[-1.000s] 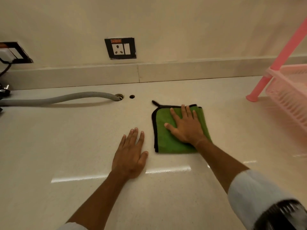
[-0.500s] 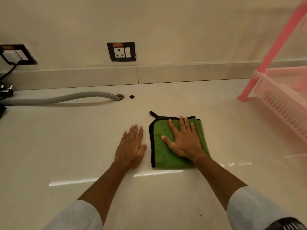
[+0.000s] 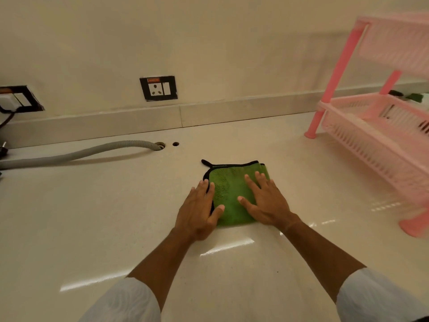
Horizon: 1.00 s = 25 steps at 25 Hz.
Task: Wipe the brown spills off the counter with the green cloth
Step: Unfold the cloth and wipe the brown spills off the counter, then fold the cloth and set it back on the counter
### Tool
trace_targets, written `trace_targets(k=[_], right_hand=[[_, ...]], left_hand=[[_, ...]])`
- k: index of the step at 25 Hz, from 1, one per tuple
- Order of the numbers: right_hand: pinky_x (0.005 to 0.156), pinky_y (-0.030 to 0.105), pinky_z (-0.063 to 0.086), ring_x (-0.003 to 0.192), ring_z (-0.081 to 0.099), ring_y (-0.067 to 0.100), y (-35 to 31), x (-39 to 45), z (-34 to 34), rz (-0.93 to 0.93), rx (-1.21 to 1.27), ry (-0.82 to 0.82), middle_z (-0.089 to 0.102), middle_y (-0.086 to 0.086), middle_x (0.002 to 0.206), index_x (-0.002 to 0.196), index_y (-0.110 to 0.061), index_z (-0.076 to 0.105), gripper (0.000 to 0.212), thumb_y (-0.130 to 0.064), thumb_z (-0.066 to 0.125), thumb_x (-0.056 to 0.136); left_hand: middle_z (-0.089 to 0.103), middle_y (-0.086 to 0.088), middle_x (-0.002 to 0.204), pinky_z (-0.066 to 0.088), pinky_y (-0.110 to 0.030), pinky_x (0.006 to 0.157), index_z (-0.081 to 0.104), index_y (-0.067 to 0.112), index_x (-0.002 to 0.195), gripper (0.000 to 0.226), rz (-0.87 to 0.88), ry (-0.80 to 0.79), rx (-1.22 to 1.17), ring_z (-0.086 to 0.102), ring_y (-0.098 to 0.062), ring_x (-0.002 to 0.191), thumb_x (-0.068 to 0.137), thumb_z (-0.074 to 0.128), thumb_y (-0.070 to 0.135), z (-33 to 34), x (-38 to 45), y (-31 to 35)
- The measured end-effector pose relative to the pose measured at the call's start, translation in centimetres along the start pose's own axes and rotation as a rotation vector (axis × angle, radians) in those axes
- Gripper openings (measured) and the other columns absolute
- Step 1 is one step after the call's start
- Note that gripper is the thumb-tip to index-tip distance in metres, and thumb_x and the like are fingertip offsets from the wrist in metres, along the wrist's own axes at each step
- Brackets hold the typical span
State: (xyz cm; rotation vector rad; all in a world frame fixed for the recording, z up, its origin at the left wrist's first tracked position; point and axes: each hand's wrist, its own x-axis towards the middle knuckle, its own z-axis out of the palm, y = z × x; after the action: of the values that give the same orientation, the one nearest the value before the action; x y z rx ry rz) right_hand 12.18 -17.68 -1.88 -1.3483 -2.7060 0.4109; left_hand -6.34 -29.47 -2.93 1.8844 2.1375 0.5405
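Left hand point(image 3: 199, 213) shifted onto green cloth point(image 3: 228, 194), right hand point(image 3: 267, 203) flat on it

view: you have one head camera only | aim: forward and down across the table point(image 3: 232, 287) toward the wall point(image 3: 209, 43) | range: close over your forearms, hands mid-frame | lens: wide, edges bend | shared: no second view

— Where was the green cloth point(image 3: 229, 194)?
— Flat on the counter point(image 3: 116, 217), under the spread fingers of the right hand point(image 3: 264, 201).
— And the left hand point(image 3: 199, 210)?
— Flat too, fingertips overlapping the cloth's black-edged left border.
— Beyond the fingertips?
— A grey hose point(image 3: 76, 154) and a wall socket point(image 3: 158, 88); a pink rack point(image 3: 380, 126) stood right of them.
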Motion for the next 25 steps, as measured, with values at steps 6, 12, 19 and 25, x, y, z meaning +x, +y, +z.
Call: trace_targets(k=[6, 12, 19, 25], right_hand=[[0.095, 0.037, 0.046, 0.115, 0.052, 0.024, 1.6, -4.8, -1.7, 0.04, 0.043, 0.022, 0.061, 0.008, 0.124, 0.126, -0.019, 0.063, 0.038, -0.026, 0.058, 0.089], [0.088, 0.033, 0.047, 0.107, 0.055, 0.022, 3.3, -5.5, -3.3, -0.044, -0.053, -0.063, 0.064, 0.003, 0.115, 0.117, -0.018, 0.069, 0.034, -0.013, 0.054, 0.087], [0.07, 0.03, 0.045, 0.092, 0.064, 0.029, 5.1, -3.1, -4.3, -0.201, -0.066, -0.117, 0.075, 0.003, 0.099, 0.098, -0.022, 0.076, 0.024, -0.016, 0.057, 0.084], [0.071, 0.016, 0.043, 0.096, 0.067, 0.018, 6.0, -0.2, -8.6, -0.311, 0.058, -0.246, 0.076, 0.002, 0.102, 0.101, -0.015, 0.077, 0.021, -0.014, 0.071, 0.081]], left_hand=[[0.055, -0.003, 0.106, 0.05, -0.038, 0.083, 0.059, 0.013, 0.104, 0.041, 0.22, 0.014, 0.163, 0.048, -0.018, 0.096, 0.076, 0.053, 0.042, -0.2, -1.2, 1.0], [0.057, -0.004, 0.099, 0.05, -0.035, 0.074, 0.06, 0.012, 0.099, 0.028, 0.284, -0.042, 0.264, 0.049, -0.02, 0.093, 0.079, 0.053, 0.03, -1.2, -0.9, 1.7], [0.061, -0.007, 0.094, 0.051, -0.04, 0.066, 0.063, 0.011, 0.092, 0.017, 0.228, -0.1, 0.362, 0.055, -0.024, 0.088, 0.083, 0.05, 0.017, -1.6, 0.0, 2.9], [0.062, -0.005, 0.08, 0.045, -0.037, 0.06, 0.063, 0.012, 0.078, 0.01, 0.107, -0.05, 0.344, 0.056, -0.025, 0.073, 0.079, 0.053, 0.015, -4.5, 1.8, 4.7]])
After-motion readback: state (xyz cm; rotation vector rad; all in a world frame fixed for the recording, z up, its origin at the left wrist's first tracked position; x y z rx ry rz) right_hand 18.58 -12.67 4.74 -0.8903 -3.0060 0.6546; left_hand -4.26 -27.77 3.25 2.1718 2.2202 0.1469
